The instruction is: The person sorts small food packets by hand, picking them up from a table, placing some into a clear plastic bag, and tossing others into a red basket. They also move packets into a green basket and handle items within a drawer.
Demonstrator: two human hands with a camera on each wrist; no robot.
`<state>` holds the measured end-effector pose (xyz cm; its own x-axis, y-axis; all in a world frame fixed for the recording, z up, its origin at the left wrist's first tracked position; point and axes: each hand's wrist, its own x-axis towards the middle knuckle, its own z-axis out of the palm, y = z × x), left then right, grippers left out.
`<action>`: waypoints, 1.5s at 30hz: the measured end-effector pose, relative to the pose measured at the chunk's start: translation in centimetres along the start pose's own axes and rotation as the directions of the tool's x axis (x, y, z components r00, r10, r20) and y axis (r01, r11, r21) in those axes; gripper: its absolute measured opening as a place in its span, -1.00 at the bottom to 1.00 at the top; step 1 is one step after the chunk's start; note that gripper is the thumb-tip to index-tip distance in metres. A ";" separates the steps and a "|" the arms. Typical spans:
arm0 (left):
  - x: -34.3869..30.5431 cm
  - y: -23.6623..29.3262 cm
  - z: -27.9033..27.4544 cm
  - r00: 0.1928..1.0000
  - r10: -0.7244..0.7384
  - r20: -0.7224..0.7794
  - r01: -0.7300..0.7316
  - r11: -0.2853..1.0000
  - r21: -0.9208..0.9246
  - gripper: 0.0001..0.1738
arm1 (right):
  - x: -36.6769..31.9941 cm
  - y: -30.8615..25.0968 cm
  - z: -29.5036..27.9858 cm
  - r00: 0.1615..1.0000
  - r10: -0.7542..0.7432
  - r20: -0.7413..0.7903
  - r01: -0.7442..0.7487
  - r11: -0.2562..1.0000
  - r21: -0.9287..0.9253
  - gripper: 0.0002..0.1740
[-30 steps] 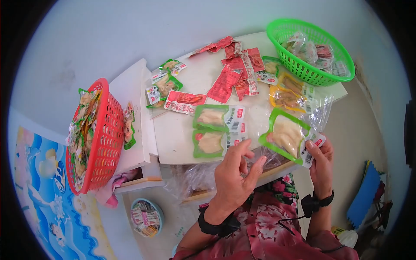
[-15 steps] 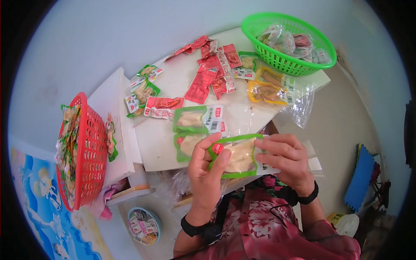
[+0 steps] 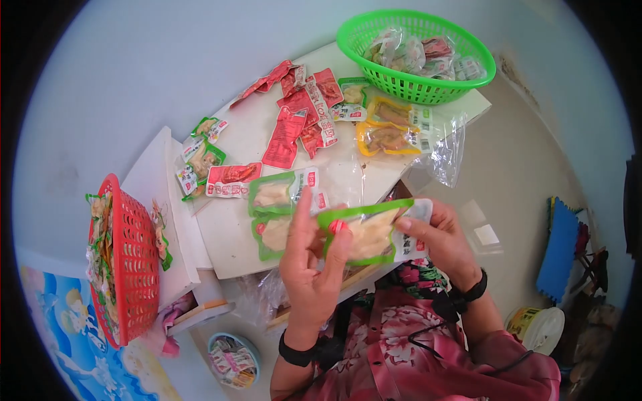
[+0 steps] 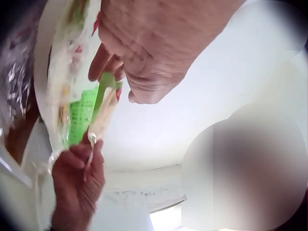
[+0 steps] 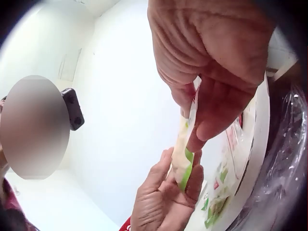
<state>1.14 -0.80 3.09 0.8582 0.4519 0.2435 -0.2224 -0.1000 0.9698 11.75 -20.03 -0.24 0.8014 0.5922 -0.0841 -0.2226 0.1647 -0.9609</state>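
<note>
A green-edged clear food pack (image 3: 371, 234) with pale pieces inside is held above the table's front edge. My right hand (image 3: 448, 240) pinches its white printed end between thumb and fingers; the right wrist view shows this right hand (image 5: 211, 62) from behind with the pack edge-on. At the pack's other end is my left hand (image 3: 309, 267), index finger straight and thumb spread apart, the thumb overlapping the pack's corner. In the left wrist view the pack's green end (image 4: 107, 86) lies between the left hand's spread fingers and thumb. Two similar green-edged packs (image 3: 271, 194) lie behind the left hand.
Red packs (image 3: 287, 137) and yellow-edged packs (image 3: 391, 137) lie farther back on the white table (image 3: 221, 257). A green basket (image 3: 428, 93) of bagged packs stands at the back right, a red basket (image 3: 137, 267) at the left. Clear plastic (image 3: 261, 294) spills from the drawer.
The right hand has brought the pack leftward to the left hand. Half a second ago the left fingers held its end; now they are spread more. The head view has shifted right.
</note>
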 end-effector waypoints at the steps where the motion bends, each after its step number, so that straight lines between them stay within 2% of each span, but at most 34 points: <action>1: 0.2 0.0 0.2 0.997 0.050 -0.056 -0.047 0.998 0.050 -0.26 | 0.0 0.1 -0.1 0.999 -0.010 -0.042 0.012 0.999 0.049 -0.78; 2: 0.6 0.0 -0.1 0.982 0.175 -0.066 -0.148 0.945 0.292 -0.26 | 0.0 0.2 -0.4 0.996 -0.018 -0.085 0.027 0.995 0.098 -0.77; 3: 1.1 0.1 -0.8 0.954 0.295 -0.045 -0.231 0.825 0.515 -0.27 | 0.0 0.3 -0.8 0.991 -0.023 -0.128 0.042 0.988 0.145 -0.77; 4: 1.4 0.0 -1.2 0.915 0.404 0.005 -0.290 0.649 0.703 -0.27 | -0.1 0.3 -1.3 0.989 -0.028 -0.143 0.052 0.985 0.167 -0.76; 7: 1.5 -0.4 -0.8 0.884 0.451 0.128 -0.323 0.388 0.863 -0.21 | -0.4 0.4 -2.6 0.974 -0.038 -0.225 0.082 0.979 0.186 -0.76; 10: 1.2 -1.1 0.4 0.923 0.364 0.124 -0.266 0.373 0.889 -0.19 | -0.5 1.1 -3.4 0.966 -0.047 -0.253 0.098 0.977 0.192 -0.76; 13: 1.7 -1.4 1.1 0.923 0.363 0.129 -0.258 0.335 0.906 -0.24 | -0.8 1.5 -3.3 0.962 -0.052 -0.267 0.113 0.970 0.215 -0.75; 16: 2.2 -1.7 2.1 0.929 0.342 0.144 -0.268 0.347 0.899 -0.24 | -0.3 1.5 -3.0 0.916 -0.075 -0.395 0.168 0.964 0.205 -0.76; 19: 2.4 -1.5 3.1 0.929 0.326 0.178 -0.291 0.340 0.895 -0.24 | 0.6 1.9 -2.9 0.906 -0.089 -0.413 0.173 0.970 0.172 -0.76; 22: 2.4 -2.1 3.4 0.929 0.333 0.162 -0.274 0.324 0.906 -0.30 | 1.7 3.6 -2.2 0.921 -0.120 -0.370 0.221 0.944 0.246 -0.76; 26: 2.1 -2.5 2.7 0.936 0.324 0.136 -0.252 0.348 0.903 -0.49 | 2.0 2.8 -0.8 0.965 -0.004 -0.261 0.120 0.896 0.429 -0.76; 28: 2.0 -2.4 2.3 0.929 0.345 0.135 -0.265 0.361 0.894 -0.61 | 2.1 3.4 -1.0 0.973 0.015 -0.232 0.088 0.900 0.427 -0.75; 31: 1.9 -2.4 1.7 0.930 0.343 0.128 -0.298 0.505 0.810 -0.77 | 2.0 3.5 -1.4 0.983 0.053 -0.177 0.025 0.910 0.414 -0.74; 34: 2.0 -2.0 1.7 0.920 0.379 0.096 -0.311 0.559 0.769 -0.86 | 1.8 2.5 -1.3 0.986 0.091 -0.137 -0.034 0.927 0.372 -0.74; 37: 2.2 -1.2 2.0 0.862 0.479 0.165 -0.401 0.448 0.799 -0.86 | 2.6 1.7 -0.8 0.991 0.095 -0.090 -0.067 0.959 0.274 -0.73; 38: 2.1 -1.1 2.0 0.865 0.476 0.157 -0.397 0.459 0.795 -0.85 | 3.0 1.5 -0.5 0.994 0.091 -0.067 -0.073 0.970 0.231 -0.72; 41: 1.9 -0.8 2.2 0.869 0.478 0.130 -0.383 0.482 0.788 -0.85 | 4.2 0.3 1.5 0.997 0.077 0.009 -0.076 0.953 0.294 -0.72; 44: 1.9 -0.6 1.8 0.860 0.497 0.113 -0.383 0.484 0.787 -0.83 | 5.3 -0.9 2.2 0.983 0.137 0.123 -0.152 0.982 0.116 -0.74; 45: 2.0 -0.6 1.8 0.853 0.509 0.117 -0.396 0.485 0.780 -0.83 | 5.7 -0.9 2.7 0.980 0.139 0.146 -0.156 0.981 0.118 -0.75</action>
<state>3.81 -1.40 3.01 0.6723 0.2311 0.7033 -0.0872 -0.9187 0.3852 15.03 -14.69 0.83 0.6732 0.7178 -0.1774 -0.4089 0.1616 -0.8982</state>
